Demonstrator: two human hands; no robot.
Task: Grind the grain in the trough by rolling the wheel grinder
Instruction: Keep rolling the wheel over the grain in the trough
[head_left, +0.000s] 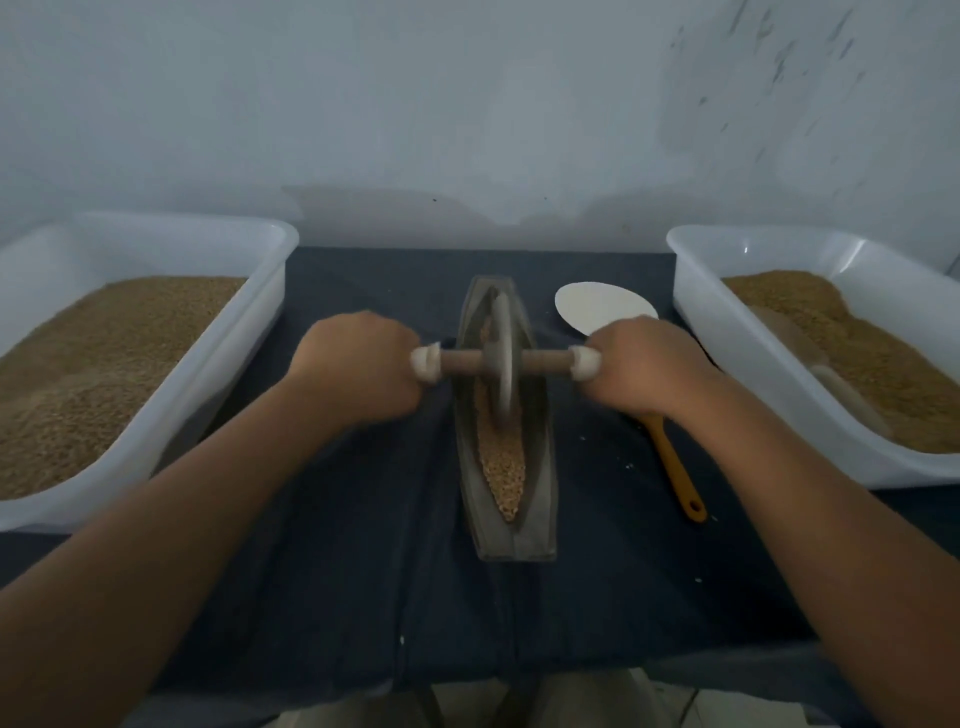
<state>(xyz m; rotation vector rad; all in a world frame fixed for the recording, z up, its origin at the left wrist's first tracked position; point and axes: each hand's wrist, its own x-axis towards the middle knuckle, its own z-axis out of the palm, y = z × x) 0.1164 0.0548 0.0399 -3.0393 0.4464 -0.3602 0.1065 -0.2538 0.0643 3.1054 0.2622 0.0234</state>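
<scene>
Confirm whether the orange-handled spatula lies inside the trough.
No, the spatula lies on the dark cloth right of the trough, partly hidden by the right hand.

— Who holds the wheel grinder (501, 364)?
— The left grip (358, 364) and right grip (644, 369) curl round its axle ends. Its disc stands upright in the trough (543, 467).
— And the grain (506, 467)?
— It lies along the trough's channel. The left tub (234, 353) and right tub (727, 374), both holding brown grain, flank it on the table (363, 571). A spatula (597, 309) lies partly behind the right grip.
</scene>
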